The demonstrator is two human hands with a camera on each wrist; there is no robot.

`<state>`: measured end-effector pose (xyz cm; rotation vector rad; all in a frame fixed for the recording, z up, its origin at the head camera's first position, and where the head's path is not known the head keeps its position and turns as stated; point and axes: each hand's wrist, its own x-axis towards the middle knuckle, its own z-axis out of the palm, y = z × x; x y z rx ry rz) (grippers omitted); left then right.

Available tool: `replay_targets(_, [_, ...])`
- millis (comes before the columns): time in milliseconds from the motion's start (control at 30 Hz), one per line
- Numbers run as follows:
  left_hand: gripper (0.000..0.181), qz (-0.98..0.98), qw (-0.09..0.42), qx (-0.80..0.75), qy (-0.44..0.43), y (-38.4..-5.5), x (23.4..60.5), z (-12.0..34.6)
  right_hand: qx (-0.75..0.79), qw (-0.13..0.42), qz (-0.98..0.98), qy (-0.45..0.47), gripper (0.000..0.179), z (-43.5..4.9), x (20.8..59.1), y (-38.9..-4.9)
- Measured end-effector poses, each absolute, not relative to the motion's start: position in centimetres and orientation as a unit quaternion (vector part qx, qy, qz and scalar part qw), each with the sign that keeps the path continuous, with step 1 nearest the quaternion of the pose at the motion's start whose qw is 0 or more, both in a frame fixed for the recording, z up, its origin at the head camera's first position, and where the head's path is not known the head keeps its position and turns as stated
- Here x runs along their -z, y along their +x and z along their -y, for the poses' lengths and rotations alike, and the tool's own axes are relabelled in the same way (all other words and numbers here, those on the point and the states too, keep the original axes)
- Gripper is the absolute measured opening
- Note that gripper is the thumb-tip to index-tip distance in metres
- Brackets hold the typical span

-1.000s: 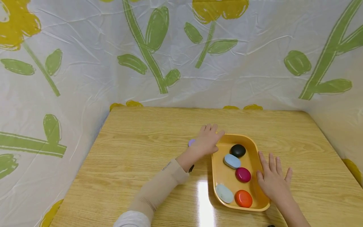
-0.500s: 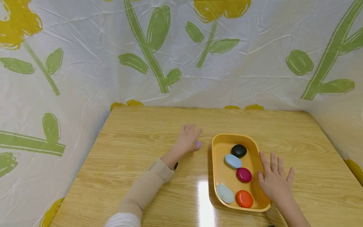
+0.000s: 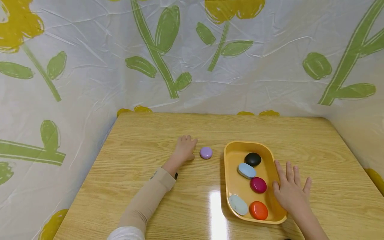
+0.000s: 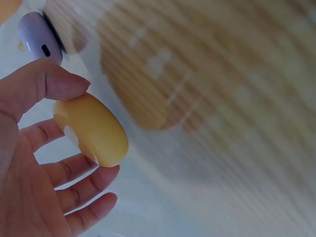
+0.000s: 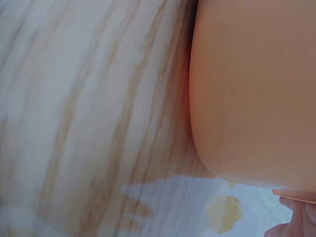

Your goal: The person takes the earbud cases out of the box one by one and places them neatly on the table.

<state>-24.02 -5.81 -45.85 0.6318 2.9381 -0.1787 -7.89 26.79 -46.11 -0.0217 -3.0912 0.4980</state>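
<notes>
My left hand [image 3: 184, 148] is low over the table, left of a round purple pebble-shaped piece [image 3: 206, 152]. In the left wrist view, the thumb and fingers of that hand pinch a smooth yellow pebble-shaped piece [image 4: 94, 129], which the hand hides in the head view. My right hand [image 3: 292, 191] lies spread against the right side of a yellow-orange tray [image 3: 235, 186], fingers straight, touching its wall. Inside the tray are black [image 3: 253, 159], light blue [image 3: 247, 170], magenta [image 3: 258, 185], pale grey-green [image 3: 238, 204] and orange-red [image 3: 259, 210] pieces.
The wood-grain table [image 3: 144, 140] is bordered at the back and sides by a white sheet [image 3: 99, 66] printed with flowers. A small dark thing [image 3: 287, 238] shows at the bottom edge, near my right forearm.
My left hand has moved left from the tray's far left rim, passing over the purple piece, which is now uncovered. The right hand and the tray have stayed in place.
</notes>
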Motion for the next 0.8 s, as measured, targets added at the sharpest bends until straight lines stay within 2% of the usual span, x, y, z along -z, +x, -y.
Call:
replay_targets(533, [0.062,-0.972,0.120,0.063,0.191,-24.4,46.5,6.0,-0.164,0.000,0.986,-0.004,0.065,-26.6,45.9,-7.9])
replay_targets(667, [0.066,-0.974,0.116,0.048,0.189,-24.3,46.0,6.1,-0.166,-0.003,0.986,-0.006,0.064,-26.6,45.8,-7.9])
replay_targets(800, [0.066,-0.975,0.091,0.007,0.201,-23.9,44.6,5.3,-0.167,-0.001,0.986,-0.006,0.064,-26.6,45.8,-7.8])
